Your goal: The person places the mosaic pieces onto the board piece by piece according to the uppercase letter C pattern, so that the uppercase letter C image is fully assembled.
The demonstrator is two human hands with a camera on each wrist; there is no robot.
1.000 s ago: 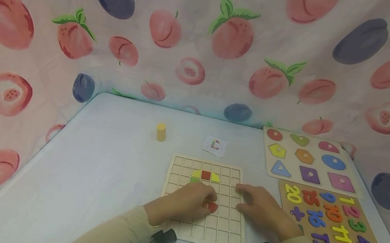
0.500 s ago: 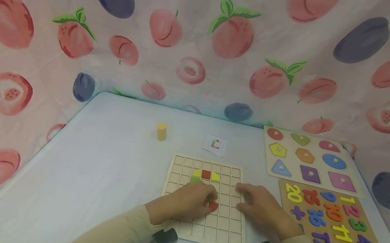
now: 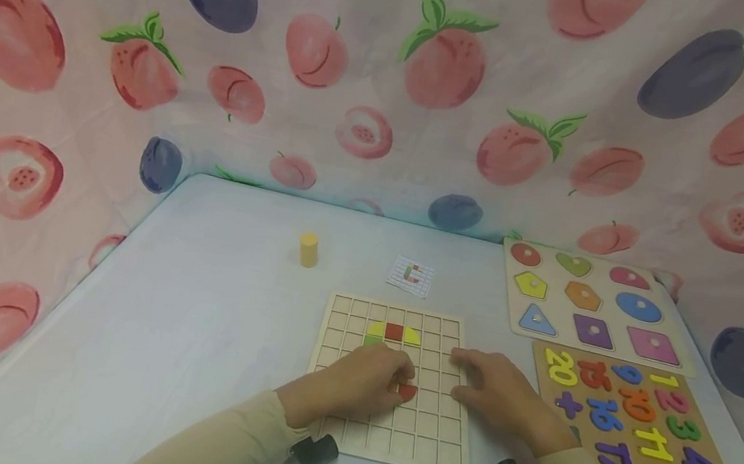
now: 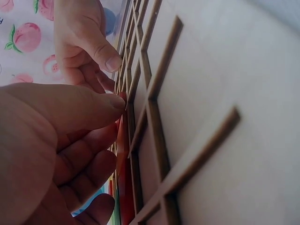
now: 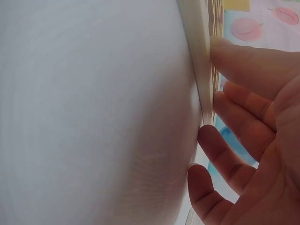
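A square wooden grid board (image 3: pixel 433 453) lies on the table in the head view. My left hand (image 3: pixel 357 378) is over its middle, thumb and fingertips pinching a small red tile (image 3: pixel 406 392) with a curved edge. Beyond that hand, a red square tile (image 3: pixel 394 332) sits in the grid between two yellow curved tiles (image 3: pixel 411 338), and a green tile (image 3: pixel 373 340) shows just below the left yellow one. My right hand (image 3: pixel 499 395) rests at the board's right edge, fingers loosely bent. In the right wrist view its thumb (image 5: pixel 234 54) is at the board's rim.
Behind the board lie a small pattern card (image 3: pixel 411 276) and, farther left, a standing yellow cylinder (image 3: pixel 308 250). A knobbed shape puzzle (image 3: pixel 553 294) and a number puzzle board (image 3: pixel 544 382) fill the right side. A fruit-print cloth (image 3: pixel 398 59) hangs behind the table.
Both hands stay almost where they were, the left still pinching the red tile. The head view has tipped very slightly.
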